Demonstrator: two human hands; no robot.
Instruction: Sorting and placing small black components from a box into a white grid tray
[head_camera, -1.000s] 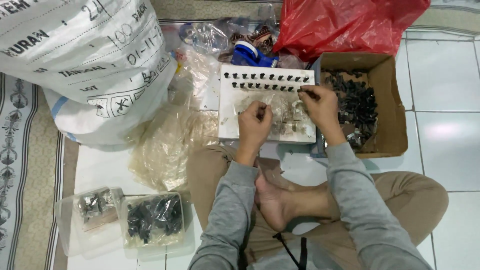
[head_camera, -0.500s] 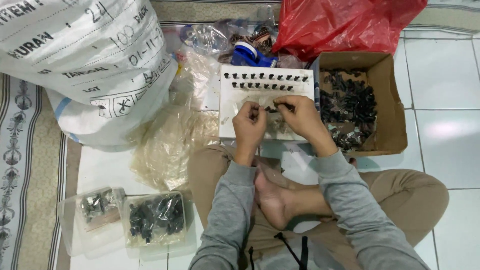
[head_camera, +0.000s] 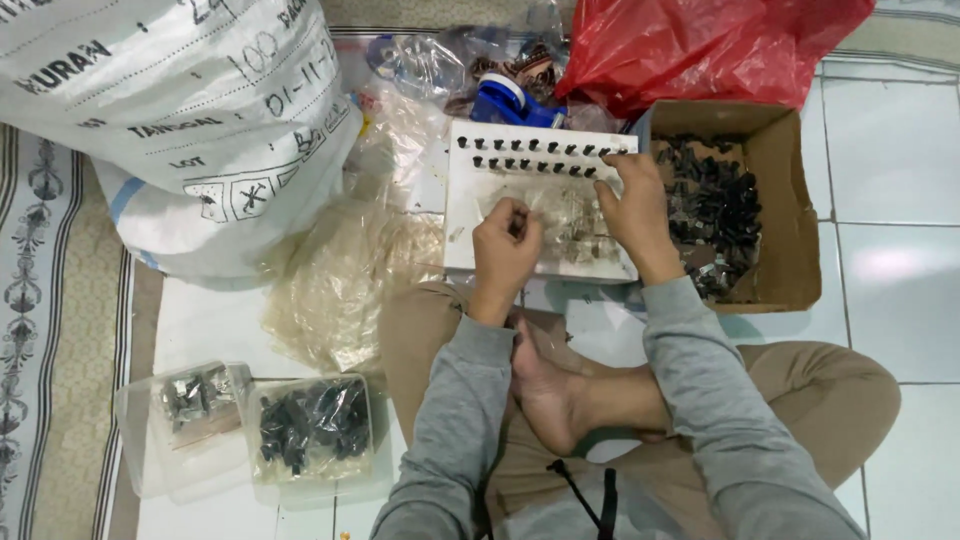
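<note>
Head view: white board (head_camera: 545, 200) lies on the person's lap, with two rows of small black parts (head_camera: 540, 155) along its far edge. Left hand (head_camera: 505, 250) pinches one small dark part over the board's near half. Right hand (head_camera: 635, 205) rests fingertips at the rows' right end; its grasp cannot be determined. Cardboard box (head_camera: 775, 200) of black parts sits just right of the board.

One white board (head_camera: 540, 215), one cardboard box (head_camera: 775, 200), two clear plastic tubs (head_camera: 250, 440), one red bag (head_camera: 700, 45), one white sack (head_camera: 150, 110).
</note>
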